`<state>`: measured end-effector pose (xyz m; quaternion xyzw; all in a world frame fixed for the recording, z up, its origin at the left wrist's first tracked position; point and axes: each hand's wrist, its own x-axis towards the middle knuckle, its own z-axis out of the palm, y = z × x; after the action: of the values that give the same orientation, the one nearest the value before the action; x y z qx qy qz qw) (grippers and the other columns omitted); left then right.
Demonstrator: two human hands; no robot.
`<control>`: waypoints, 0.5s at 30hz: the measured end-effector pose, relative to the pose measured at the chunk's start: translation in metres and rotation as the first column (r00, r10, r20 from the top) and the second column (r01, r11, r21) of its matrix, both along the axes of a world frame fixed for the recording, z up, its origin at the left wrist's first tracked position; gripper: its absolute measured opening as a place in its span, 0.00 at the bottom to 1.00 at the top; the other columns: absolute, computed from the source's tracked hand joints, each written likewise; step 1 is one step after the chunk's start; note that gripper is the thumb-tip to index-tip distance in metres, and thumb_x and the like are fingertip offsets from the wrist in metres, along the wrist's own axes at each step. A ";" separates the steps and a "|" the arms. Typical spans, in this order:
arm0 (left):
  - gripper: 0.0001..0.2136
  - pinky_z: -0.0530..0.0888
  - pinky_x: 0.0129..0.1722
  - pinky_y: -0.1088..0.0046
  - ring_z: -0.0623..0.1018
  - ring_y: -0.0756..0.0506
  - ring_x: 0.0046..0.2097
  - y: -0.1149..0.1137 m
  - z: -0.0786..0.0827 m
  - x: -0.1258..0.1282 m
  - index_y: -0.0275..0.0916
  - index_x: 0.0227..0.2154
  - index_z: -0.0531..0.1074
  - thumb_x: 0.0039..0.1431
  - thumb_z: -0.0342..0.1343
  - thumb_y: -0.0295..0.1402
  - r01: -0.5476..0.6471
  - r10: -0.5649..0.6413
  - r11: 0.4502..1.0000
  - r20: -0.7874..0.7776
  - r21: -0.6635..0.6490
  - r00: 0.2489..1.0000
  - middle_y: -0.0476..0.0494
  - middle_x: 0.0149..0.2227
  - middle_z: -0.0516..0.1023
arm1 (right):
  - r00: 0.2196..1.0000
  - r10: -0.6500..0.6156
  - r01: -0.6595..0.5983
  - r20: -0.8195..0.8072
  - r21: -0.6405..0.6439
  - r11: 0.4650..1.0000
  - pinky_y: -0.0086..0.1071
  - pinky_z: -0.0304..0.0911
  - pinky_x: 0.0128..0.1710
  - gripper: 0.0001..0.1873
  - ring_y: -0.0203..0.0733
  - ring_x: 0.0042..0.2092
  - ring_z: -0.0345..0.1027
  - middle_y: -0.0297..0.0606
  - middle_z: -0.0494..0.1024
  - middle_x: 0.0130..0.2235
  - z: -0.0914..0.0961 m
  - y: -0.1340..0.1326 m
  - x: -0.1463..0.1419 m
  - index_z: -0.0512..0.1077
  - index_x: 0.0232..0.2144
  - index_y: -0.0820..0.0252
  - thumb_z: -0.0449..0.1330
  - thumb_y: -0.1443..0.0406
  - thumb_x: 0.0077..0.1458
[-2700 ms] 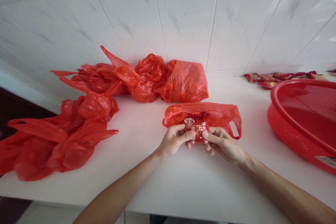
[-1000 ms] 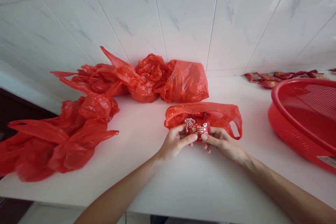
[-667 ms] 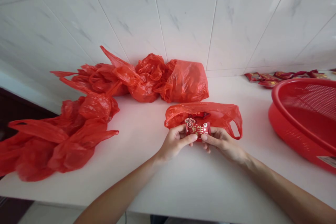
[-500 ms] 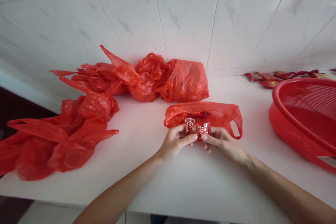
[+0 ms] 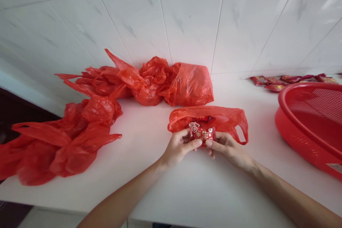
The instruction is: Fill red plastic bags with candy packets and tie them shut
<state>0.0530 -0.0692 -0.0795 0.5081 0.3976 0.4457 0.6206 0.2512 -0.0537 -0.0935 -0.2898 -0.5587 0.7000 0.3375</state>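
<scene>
Between both hands is a small red snack packet (image 5: 203, 133) with gold and white print, its printed face turned up toward me. My left hand (image 5: 179, 146) pinches its left end with the thumb on the front. At the right end, my right hand (image 5: 227, 146) grips it the same way. Just behind the hands, a red plastic bag (image 5: 227, 115) lies on the white table (image 5: 149, 181) with its mouth toward me and a handle loop at the right. Another red packet (image 5: 201, 118) shows in the bag's mouth, partly covered by the held one.
Several knotted red plastic bags (image 5: 149, 82) stand along the tiled wall (image 5: 192, 17); more red bags (image 5: 72, 149) sit at the left. A red plastic basket (image 5: 296, 128) is at the right, with several loose red packets (image 5: 275, 88) behind it.
The hands hold the same packet in nearly the same pose. The whole view has shifted slightly, with things a little lower and to the right.
</scene>
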 end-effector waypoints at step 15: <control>0.14 0.72 0.31 0.75 0.77 0.49 0.34 0.000 0.001 -0.001 0.35 0.39 0.80 0.52 0.69 0.38 0.008 -0.008 1.000 -0.013 -0.022 1.000 0.41 0.37 0.83 | 0.999 -0.016 0.017 0.045 -0.012 1.000 0.29 0.66 0.31 0.20 0.34 0.29 0.67 0.35 0.74 0.29 -0.001 -0.001 0.001 0.78 0.35 0.63 0.66 0.50 0.57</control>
<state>0.0523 -0.0689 -0.0784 0.5059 0.4044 0.4355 0.6252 0.2520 -0.0545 -0.0946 -0.3123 -0.5593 0.6940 0.3287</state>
